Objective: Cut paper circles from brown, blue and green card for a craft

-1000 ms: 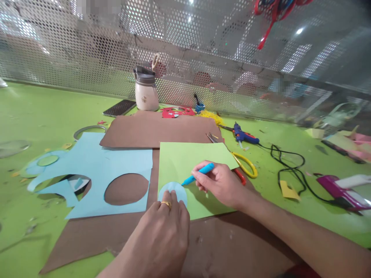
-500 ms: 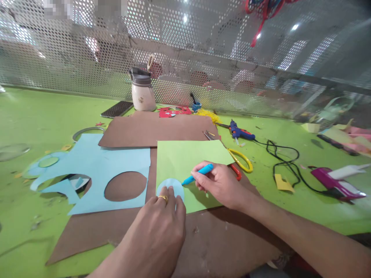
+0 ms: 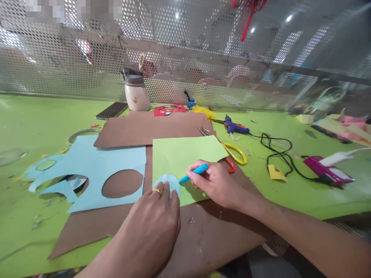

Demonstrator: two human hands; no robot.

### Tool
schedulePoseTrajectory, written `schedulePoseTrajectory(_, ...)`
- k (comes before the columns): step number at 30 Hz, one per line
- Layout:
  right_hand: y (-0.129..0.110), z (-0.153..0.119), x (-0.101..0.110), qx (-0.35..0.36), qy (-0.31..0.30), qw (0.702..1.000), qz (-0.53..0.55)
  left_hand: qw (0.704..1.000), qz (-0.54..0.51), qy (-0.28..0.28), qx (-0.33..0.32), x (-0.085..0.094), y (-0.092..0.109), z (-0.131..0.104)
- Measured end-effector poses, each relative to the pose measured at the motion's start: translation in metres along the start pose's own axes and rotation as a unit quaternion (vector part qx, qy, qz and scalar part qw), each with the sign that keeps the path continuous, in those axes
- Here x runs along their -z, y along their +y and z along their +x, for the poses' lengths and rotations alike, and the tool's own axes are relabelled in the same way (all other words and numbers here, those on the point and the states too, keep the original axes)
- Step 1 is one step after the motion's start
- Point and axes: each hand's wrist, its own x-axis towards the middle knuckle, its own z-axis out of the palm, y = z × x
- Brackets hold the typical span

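Observation:
My right hand (image 3: 214, 183) is closed around a blue felt-tip pen (image 3: 193, 173). The pen's tip touches the right edge of a light blue paper circle (image 3: 159, 181). With its fingers laid flat, my left hand (image 3: 159, 216), wearing a gold ring, presses that circle onto a light green sheet (image 3: 182, 152); the fingers hide part of the circle. Under the green sheet lies brown board (image 3: 217, 224). To the left is a light blue sheet (image 3: 124, 158) with round holes cut out of it. Scissors with a yellow and red handle (image 3: 239, 154) lie partly beneath the green sheet.
A glue gun (image 3: 236, 126) with a black cord rests at the right, near a purple and white power strip (image 3: 330, 170). Behind the brown board stand a bottle (image 3: 136, 94) and a dark phone-like slab (image 3: 111, 111). A perforated metal screen (image 3: 95, 65) borders the table's far side.
The whole view has shifted slightly, so things appear a little further left. The pen tip stays by the circle's right edge, and both hands keep nearly the same pose.

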Motion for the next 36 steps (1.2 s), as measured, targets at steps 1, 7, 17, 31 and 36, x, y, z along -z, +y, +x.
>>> schedulePoseTrajectory(1,0.001,-0.001,0.000,0.001,0.005,1.000,-0.005,1.000,0.003,-0.005,-0.002,0.002,0.000,0.001)
schedulePoseTrajectory(7,-0.011,-0.006,0.002,0.009,0.021,0.998,-0.063,0.999,0.013,-0.048,-0.004,0.009,-0.002,0.005)
schedulePoseTrajectory(17,-0.047,-0.018,0.013,0.040,0.024,0.978,-0.201,0.995,-0.025,-0.089,0.030,0.016,-0.006,0.005)
schedulePoseTrajectory(31,-0.053,-0.032,0.008,0.069,0.048,0.948,-0.306,0.995,-0.038,-0.095,-0.006,0.014,-0.018,0.005)
schedulePoseTrajectory(36,-0.054,-0.038,0.004,0.053,0.061,0.944,-0.321,0.992,-0.053,-0.119,-0.004,0.010,-0.024,0.007)
